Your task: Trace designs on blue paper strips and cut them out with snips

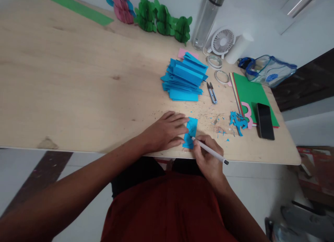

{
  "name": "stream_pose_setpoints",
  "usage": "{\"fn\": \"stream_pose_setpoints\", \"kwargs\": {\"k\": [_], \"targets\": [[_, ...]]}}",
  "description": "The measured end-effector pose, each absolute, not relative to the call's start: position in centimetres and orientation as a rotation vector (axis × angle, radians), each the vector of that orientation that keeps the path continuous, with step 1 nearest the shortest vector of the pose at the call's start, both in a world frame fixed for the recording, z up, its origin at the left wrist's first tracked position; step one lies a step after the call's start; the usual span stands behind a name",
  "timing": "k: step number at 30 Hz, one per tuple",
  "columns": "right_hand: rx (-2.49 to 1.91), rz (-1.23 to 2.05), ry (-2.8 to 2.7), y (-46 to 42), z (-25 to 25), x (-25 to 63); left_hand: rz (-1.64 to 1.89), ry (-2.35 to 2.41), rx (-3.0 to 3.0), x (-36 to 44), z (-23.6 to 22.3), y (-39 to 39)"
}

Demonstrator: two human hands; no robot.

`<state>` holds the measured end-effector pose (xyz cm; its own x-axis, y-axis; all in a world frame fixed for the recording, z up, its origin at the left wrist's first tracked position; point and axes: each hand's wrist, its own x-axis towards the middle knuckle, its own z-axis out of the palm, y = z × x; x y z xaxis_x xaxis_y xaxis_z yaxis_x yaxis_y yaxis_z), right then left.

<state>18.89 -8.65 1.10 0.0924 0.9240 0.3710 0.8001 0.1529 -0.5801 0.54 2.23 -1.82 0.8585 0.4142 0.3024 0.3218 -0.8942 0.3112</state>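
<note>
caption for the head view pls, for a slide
Left hand steadies a small blue paper while the right hand holds a white pen to it.

Bare tabletop [65, 85] opens leftward; blue stack [185, 78] blocks ahead.

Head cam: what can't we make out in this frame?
All in the head view:
- Drawn lines on the blue paper slip: faint, partly covered by the left hand.
- Whether the white pen in the right hand touches the slip: too small.
- Folded blue paper pile, sheet count: overlap.
- Pink paper: partly behind the pile.
- Clear pouch, contents: blurred through plastic.
- Bottle top: cut off by upper edge.
</note>
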Motion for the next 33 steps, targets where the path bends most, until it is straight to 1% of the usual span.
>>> {"fn": "stream_pose_setpoints", "kwargs": {"k": [10, 20, 33], "targets": [[-1.674, 0.191, -1.755, -8.71, 1.34, 18.85, 0.565, 0.553, 2.77, 0.57, -1.9, 2.24], [-1.696, 0.229, -1.743, -8.88, 1.43, 18.79, 0.56, 0.565, 2.785, 0.55, -1.74, 2.19], [-1.641, 0.234, -1.764, -9.03, 1.57, 18.49, 0.563, 0.551, 2.785, 0.59, -1.87, 2.21]]}}
